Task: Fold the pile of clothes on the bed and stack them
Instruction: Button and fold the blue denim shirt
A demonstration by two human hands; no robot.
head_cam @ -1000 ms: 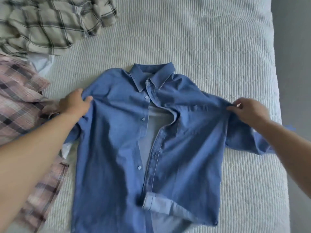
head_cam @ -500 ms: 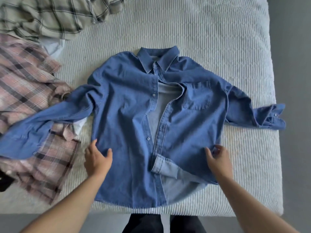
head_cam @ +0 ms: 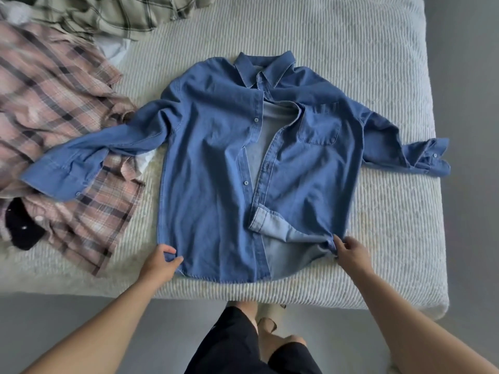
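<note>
blue denim button-up shirt (head_cam: 216, 168) lies flat, front up, on the white ribbed bed cover (head_cam: 351, 63), collar away from me, placket partly open. my left hand (head_cam: 159, 263) pinches the hem's left corner between thumb and curled fingers. my right hand (head_cam: 351, 255) pinches the bunched right hem corner the same way, next to the turned-back pale lining. left sleeve drapes over the pink plaid shirt (head_cam: 54, 103); right sleeve reaches toward the bed edge. green plaid shirt (head_cam: 108, 14) at far left corner.
</note>
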